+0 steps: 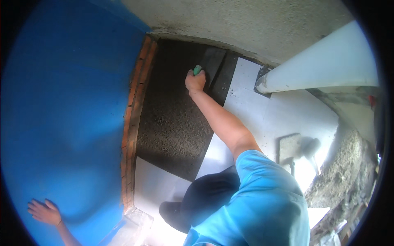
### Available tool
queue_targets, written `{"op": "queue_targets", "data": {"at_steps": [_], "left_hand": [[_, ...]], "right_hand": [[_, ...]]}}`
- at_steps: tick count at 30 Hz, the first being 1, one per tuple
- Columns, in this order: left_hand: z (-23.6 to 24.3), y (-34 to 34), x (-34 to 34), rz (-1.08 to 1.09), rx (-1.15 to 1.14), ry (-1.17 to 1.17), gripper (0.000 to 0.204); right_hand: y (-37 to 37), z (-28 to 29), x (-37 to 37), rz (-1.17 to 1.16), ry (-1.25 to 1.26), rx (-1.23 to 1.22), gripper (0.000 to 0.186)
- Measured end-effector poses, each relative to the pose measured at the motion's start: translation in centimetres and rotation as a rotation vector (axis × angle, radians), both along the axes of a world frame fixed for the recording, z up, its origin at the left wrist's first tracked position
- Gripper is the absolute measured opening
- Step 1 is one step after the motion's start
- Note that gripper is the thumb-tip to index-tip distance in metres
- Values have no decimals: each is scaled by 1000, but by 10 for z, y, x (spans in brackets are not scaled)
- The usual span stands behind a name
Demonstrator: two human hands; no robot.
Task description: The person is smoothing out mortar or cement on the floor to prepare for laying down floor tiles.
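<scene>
My right hand (pixel 194 83) is closed around the green handle (pixel 197 70) of a plastering trowel. Its flat grey blade (pixel 213 61) lies against the dark mortar bed (pixel 170 119), near the far wall. The bed looks smoother at the far end and rough and crumbly nearer to me. White floor tiles (pixel 262 110) border it on the right, and another white tile (pixel 158 182) lies at its near end. Off at the lower left, my left hand (pixel 45 212) rests on the blue wall (pixel 69 102), fingers spread and holding nothing.
A row of red bricks (pixel 130 110) edges the mortar along the blue wall. At the right, a thick white pipe (pixel 320 61) rises through a cut in the tiles. A flat grey tool (pixel 289 146) and a mallet-like tool (pixel 312 149) lie on the tiles beside rough rubble (pixel 342 164).
</scene>
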State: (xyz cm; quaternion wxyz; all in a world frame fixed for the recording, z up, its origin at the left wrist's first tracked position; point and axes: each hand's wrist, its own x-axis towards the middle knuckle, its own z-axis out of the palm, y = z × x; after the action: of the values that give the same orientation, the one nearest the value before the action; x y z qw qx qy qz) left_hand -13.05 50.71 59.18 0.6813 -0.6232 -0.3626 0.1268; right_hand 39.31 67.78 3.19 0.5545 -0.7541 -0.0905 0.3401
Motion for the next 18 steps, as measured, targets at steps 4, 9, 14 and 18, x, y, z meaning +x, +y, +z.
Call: {"op": "queue_targets", "data": {"at_steps": [4,9,14,18], "left_hand": [[-3,2,8,-37,-15,-20,60],[-3,2,9,-48,-24,-29,61],[-2,-2,11,-41,-27,-36,61],[-13,6,54,541,52,78,61]], "right_hand": [[-11,-23,16,-41,-35,-28,26],[-29,-44,33,-47,106,104,17],[-66,6,41,-65,440,223,12],[-97,-1,47,173,381,254,13]]}}
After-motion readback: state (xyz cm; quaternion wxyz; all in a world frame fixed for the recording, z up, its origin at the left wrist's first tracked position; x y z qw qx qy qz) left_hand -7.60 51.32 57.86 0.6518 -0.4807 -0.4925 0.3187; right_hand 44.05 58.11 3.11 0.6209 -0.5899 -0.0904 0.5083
